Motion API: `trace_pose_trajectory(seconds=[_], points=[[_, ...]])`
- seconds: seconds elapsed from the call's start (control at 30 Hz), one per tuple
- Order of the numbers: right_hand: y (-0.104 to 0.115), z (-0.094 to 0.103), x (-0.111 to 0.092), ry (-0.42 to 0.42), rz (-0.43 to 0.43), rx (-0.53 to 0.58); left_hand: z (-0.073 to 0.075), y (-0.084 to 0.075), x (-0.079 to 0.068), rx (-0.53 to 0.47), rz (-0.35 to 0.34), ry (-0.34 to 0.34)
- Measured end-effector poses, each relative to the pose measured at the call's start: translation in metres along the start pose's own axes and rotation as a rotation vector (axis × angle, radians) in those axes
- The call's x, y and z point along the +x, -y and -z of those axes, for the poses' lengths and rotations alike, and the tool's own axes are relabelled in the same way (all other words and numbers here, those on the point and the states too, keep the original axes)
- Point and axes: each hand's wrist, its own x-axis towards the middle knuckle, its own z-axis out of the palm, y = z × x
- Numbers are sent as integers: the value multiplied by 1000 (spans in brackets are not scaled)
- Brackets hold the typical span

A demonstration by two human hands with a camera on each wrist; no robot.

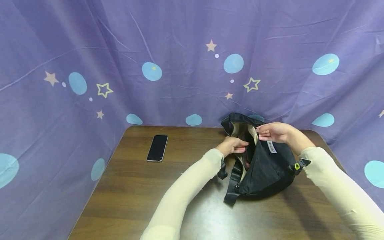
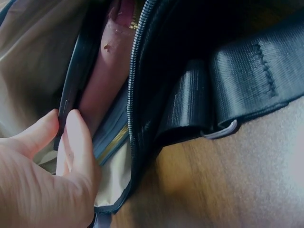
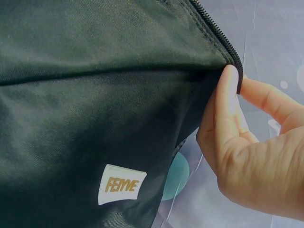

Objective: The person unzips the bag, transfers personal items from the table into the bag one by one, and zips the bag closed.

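A black fabric bag (image 1: 270,173) with a beige lining and a white label (image 3: 122,184) lies with its zipped mouth spread. My left hand (image 1: 233,145) reaches into the mouth. Between thumb and fingers it pinches the edge of a flat black device (image 2: 75,80), phone-like, most of which is hidden in the bag. Beside that device sits a pink pouch (image 2: 107,66) with a gold zip. My right hand (image 1: 274,132) pinches the zipped edge (image 3: 232,59) of the opening at the top, holding it away from the other side.
A phone (image 1: 157,148) with a dark screen and light rim lies on the wooden table (image 1: 132,196), left of the bag. A black strap (image 1: 234,183) hangs by the bag's near side. Behind the table hangs a purple patterned curtain (image 1: 186,40).
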Motion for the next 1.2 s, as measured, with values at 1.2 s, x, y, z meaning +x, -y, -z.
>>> trace_pose_trajectory(seconds=[1.2], points=[[-4, -3, -3, 29, -76, 59, 51, 30, 129, -19, 123, 208]])
